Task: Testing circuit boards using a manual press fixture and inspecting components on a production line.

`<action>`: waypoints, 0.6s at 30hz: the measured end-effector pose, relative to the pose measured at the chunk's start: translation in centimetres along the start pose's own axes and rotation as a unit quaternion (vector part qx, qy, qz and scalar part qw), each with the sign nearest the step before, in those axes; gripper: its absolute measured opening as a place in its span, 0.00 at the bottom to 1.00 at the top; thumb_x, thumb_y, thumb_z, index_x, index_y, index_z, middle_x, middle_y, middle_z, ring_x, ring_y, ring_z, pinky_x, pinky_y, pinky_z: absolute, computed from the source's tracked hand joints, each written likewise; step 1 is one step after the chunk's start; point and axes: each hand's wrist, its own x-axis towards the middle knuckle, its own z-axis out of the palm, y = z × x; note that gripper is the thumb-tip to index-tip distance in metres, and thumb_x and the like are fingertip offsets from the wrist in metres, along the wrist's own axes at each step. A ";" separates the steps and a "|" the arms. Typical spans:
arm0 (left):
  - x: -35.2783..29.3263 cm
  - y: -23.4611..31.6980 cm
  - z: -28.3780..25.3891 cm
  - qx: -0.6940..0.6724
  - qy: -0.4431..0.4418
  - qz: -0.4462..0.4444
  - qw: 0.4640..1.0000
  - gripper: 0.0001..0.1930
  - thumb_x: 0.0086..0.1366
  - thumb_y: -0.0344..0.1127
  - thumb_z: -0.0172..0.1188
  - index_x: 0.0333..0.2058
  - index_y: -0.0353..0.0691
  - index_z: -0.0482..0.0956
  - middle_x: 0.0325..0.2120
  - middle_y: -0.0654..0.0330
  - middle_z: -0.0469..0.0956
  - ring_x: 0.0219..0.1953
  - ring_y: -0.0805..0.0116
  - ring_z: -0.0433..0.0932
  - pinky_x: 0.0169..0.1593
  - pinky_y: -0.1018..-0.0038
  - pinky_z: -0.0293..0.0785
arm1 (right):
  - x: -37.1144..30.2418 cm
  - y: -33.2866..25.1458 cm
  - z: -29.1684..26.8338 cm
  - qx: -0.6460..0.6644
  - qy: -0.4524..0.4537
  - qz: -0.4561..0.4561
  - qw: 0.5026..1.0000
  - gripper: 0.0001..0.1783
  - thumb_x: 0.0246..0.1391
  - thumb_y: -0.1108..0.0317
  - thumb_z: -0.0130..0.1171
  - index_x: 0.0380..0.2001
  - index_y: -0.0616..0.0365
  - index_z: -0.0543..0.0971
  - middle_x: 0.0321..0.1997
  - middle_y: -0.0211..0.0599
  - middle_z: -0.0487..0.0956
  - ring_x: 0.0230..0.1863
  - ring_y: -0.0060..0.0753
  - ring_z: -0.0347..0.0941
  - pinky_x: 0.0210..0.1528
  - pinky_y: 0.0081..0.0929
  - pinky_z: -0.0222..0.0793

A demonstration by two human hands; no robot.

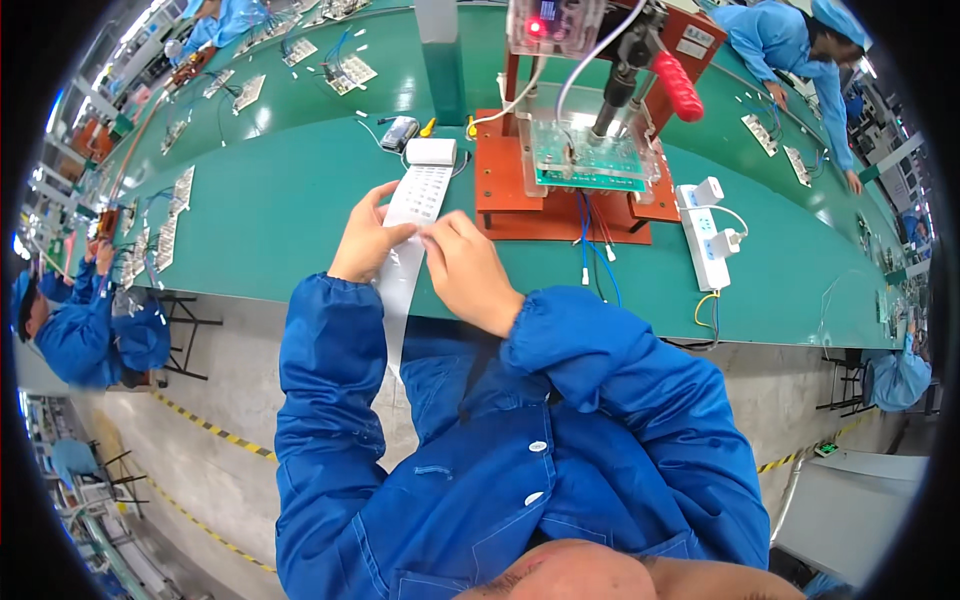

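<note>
White label strip (419,194) | centre-left of frame, overhanging green desk (270,220) | left hand (368,240): grip clamped on strip; right hand (470,270): fingertips against it, closure unclear | probably light, limp, tearable; pinch side edges

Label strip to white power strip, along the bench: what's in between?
Head view: the red fixture, with a green circuit board on it and wires at its front, stands between the label strip and power strip.

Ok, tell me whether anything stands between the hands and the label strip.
Nothing visible does: the left hand holds the white label strip and the right hand is at it too. The red fixture stands off to the right.
</note>
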 end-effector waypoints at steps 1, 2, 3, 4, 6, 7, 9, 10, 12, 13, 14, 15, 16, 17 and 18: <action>0.0 0.0 -0.1 -0.004 0.000 0.000 1.000 0.36 0.58 0.15 0.62 0.65 0.26 0.61 0.48 0.46 0.82 0.47 0.64 0.83 0.51 0.71 0.80 | 0.9 0.3 0.6 -0.043 0.020 -0.031 0.998 0.08 0.59 0.76 0.59 0.42 0.64 0.79 0.44 0.48 0.75 0.40 0.52 0.80 0.40 0.42 0.77; -0.2 0.1 -0.4 -0.003 -0.005 -0.009 1.000 0.36 0.58 0.15 0.63 0.66 0.27 0.60 0.47 0.47 0.83 0.47 0.64 0.83 0.50 0.71 0.80 | 1.6 0.6 1.4 -0.055 0.017 -0.032 0.998 0.10 0.59 0.77 0.58 0.44 0.64 0.80 0.44 0.49 0.75 0.41 0.55 0.79 0.42 0.43 0.76; -0.2 0.1 -0.4 -0.003 -0.015 -0.017 1.000 0.37 0.58 0.15 0.63 0.66 0.27 0.60 0.47 0.47 0.83 0.47 0.65 0.83 0.50 0.72 0.80 | 2.2 1.4 2.1 -0.059 0.015 -0.031 0.998 0.10 0.59 0.77 0.58 0.44 0.64 0.80 0.44 0.49 0.75 0.41 0.55 0.79 0.42 0.43 0.76; 0.0 -0.1 -0.4 -0.007 -0.016 -0.018 1.000 0.37 0.58 0.15 0.63 0.66 0.27 0.60 0.47 0.47 0.83 0.47 0.65 0.83 0.50 0.72 0.80 | 2.8 2.4 2.7 -0.049 0.038 -0.034 0.997 0.11 0.59 0.77 0.59 0.44 0.64 0.80 0.44 0.49 0.75 0.41 0.55 0.79 0.42 0.44 0.76; 0.2 -0.5 -0.7 0.000 -0.016 -0.014 1.000 0.38 0.58 0.14 0.63 0.67 0.28 0.59 0.46 0.47 0.83 0.46 0.66 0.83 0.48 0.73 0.80 | 3.6 2.9 3.2 -0.031 0.056 -0.049 0.997 0.11 0.58 0.77 0.60 0.44 0.63 0.82 0.43 0.49 0.74 0.41 0.54 0.78 0.43 0.43 0.76; 0.3 -0.5 -0.8 -0.004 -0.014 -0.014 1.000 0.38 0.58 0.14 0.63 0.67 0.28 0.59 0.46 0.47 0.83 0.46 0.66 0.83 0.48 0.73 0.80 | 3.9 3.2 3.3 -0.033 0.052 -0.050 0.997 0.11 0.58 0.77 0.60 0.44 0.63 0.82 0.43 0.49 0.74 0.41 0.54 0.78 0.43 0.43 0.76; 0.1 -0.6 -1.0 -0.022 -0.027 0.003 0.999 0.39 0.57 0.14 0.64 0.68 0.29 0.59 0.45 0.48 0.83 0.44 0.68 0.83 0.46 0.75 0.80 | 4.1 3.2 3.4 -0.049 0.059 -0.045 0.996 0.09 0.57 0.76 0.61 0.42 0.61 0.83 0.43 0.47 0.75 0.41 0.53 0.79 0.42 0.42 0.76; 0.1 -0.7 -1.1 -0.025 -0.027 0.001 0.999 0.39 0.57 0.14 0.64 0.68 0.29 0.59 0.45 0.48 0.83 0.44 0.68 0.83 0.46 0.75 0.80 | 4.1 3.2 3.4 -0.051 0.057 -0.043 0.996 0.09 0.57 0.76 0.61 0.42 0.61 0.83 0.43 0.47 0.75 0.41 0.53 0.79 0.42 0.42 0.76; 0.2 -0.5 -1.2 -0.014 -0.023 -0.006 1.000 0.40 0.57 0.13 0.63 0.68 0.29 0.58 0.45 0.49 0.83 0.42 0.69 0.83 0.44 0.76 0.80 | 4.3 3.0 3.2 -0.063 0.054 -0.037 0.996 0.09 0.57 0.75 0.61 0.41 0.59 0.84 0.42 0.45 0.76 0.40 0.52 0.79 0.41 0.41 0.76; 0.3 -0.5 -1.2 -0.014 -0.026 -0.004 1.000 0.40 0.57 0.13 0.63 0.68 0.29 0.58 0.45 0.49 0.83 0.42 0.69 0.83 0.44 0.76 0.80 | 4.4 2.9 3.2 -0.064 0.056 -0.037 0.996 0.09 0.57 0.75 0.61 0.41 0.59 0.84 0.42 0.45 0.76 0.40 0.52 0.79 0.41 0.41 0.76; 0.4 -0.7 -1.3 -0.013 -0.028 0.001 1.000 0.40 0.57 0.13 0.63 0.69 0.30 0.58 0.45 0.48 0.83 0.42 0.69 0.83 0.44 0.76 0.80 | 4.4 2.9 3.3 -0.070 0.059 -0.040 0.995 0.08 0.57 0.74 0.62 0.40 0.58 0.84 0.42 0.44 0.76 0.40 0.51 0.79 0.40 0.41 0.76; 0.3 -0.8 -1.4 -0.011 -0.031 0.007 0.999 0.41 0.57 0.13 0.62 0.69 0.30 0.57 0.45 0.48 0.83 0.42 0.69 0.83 0.43 0.76 0.79 | 4.4 2.9 3.4 -0.076 0.063 -0.042 0.994 0.07 0.56 0.74 0.63 0.39 0.57 0.84 0.41 0.43 0.76 0.39 0.51 0.79 0.40 0.41 0.76; 0.2 -1.0 -1.5 -0.008 -0.034 0.011 0.999 0.41 0.57 0.13 0.62 0.69 0.30 0.57 0.45 0.48 0.83 0.42 0.69 0.83 0.43 0.76 0.79 | 4.3 2.7 3.5 -0.076 0.067 -0.044 0.994 0.07 0.56 0.74 0.63 0.39 0.57 0.84 0.41 0.43 0.76 0.39 0.51 0.79 0.40 0.41 0.76; 0.2 -1.1 -1.5 -0.006 -0.032 0.009 0.999 0.41 0.57 0.13 0.62 0.69 0.31 0.57 0.46 0.48 0.83 0.42 0.69 0.83 0.44 0.76 0.80 | 4.3 2.7 3.6 -0.074 0.070 -0.042 0.994 0.06 0.56 0.73 0.63 0.38 0.57 0.84 0.41 0.43 0.76 0.39 0.50 0.79 0.40 0.41 0.76; 0.2 -1.1 -1.5 -0.003 -0.030 0.007 1.000 0.42 0.57 0.12 0.61 0.70 0.31 0.56 0.46 0.48 0.83 0.43 0.69 0.83 0.44 0.76 0.80 | 4.4 2.7 3.7 -0.072 0.074 -0.040 0.994 0.06 0.56 0.72 0.64 0.37 0.57 0.84 0.41 0.42 0.77 0.38 0.49 0.80 0.39 0.42 0.76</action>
